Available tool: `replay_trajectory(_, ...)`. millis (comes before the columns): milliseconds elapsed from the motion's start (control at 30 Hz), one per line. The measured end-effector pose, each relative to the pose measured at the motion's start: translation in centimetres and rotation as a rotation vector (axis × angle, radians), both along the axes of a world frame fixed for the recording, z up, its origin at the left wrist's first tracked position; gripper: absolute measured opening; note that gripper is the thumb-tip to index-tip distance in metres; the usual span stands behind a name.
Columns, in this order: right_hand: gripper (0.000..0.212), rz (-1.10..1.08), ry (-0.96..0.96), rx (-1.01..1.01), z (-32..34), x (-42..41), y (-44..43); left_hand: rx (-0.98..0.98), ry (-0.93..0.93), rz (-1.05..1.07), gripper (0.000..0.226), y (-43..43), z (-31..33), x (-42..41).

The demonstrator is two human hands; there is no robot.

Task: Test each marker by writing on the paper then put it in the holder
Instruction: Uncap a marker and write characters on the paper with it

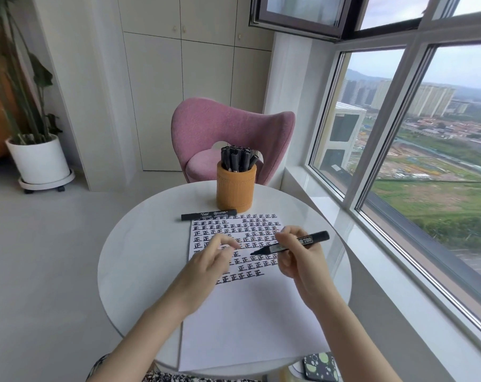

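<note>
- My right hand [294,252] is raised just above the paper [247,312], wrist bent inward, with thumb and fingers curled round the barrel of an uncapped black marker [291,245].
- That marker lies nearly level. Its tip points left toward my other hand and sits over the rows of written characters, and its back end sticks out to the right past my knuckles.
- My left hand [214,257] reaches in from the lower left, forearm slanting across the sheet, palm down, fingers loosely bent over the writing.
- The left fingertips [231,245] are blurred, so I cannot tell whether they pinch anything or are merely relaxed.
- A second marker, capped [209,215], lies flat on the round white table [129,257] along the paper's far edge.
- The orange holder [236,188] stands just behind it, packed with upright black markers [238,158].
</note>
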State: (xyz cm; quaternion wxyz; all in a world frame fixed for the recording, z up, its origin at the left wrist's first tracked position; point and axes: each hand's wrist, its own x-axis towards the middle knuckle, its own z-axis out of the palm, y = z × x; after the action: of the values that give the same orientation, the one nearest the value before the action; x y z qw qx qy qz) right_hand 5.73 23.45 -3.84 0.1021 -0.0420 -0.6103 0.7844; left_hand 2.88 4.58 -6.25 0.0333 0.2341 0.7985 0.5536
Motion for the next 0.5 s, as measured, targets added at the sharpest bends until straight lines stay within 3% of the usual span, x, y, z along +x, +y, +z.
replay_trajectory(33, 0.010, -0.040, -0.012, 0.020, 0.0, 0.0, 0.4, 0.027, -0.012, 0.026, 0.027, -0.4, -0.4, -0.2)
replay_trajectory(167, 0.024, -0.116, -0.099, 0.208, -0.6, 0.2, 0.9, 0.111, 0.002, 0.105, 0.009, -1.4, -1.3, -0.5)
replay_trajectory(367, 0.054, -0.236, -0.098, 0.516, -1.4, -0.2, 0.1, 0.148, 0.056, 0.142, 0.006, -1.6, -1.3, -0.3)
replay_trajectory(500, 0.042, -0.311, -0.103, 0.563, -2.1, -0.6, 0.0, 0.172, 0.023, 0.165, 0.004, -1.5, -1.5, -0.5)
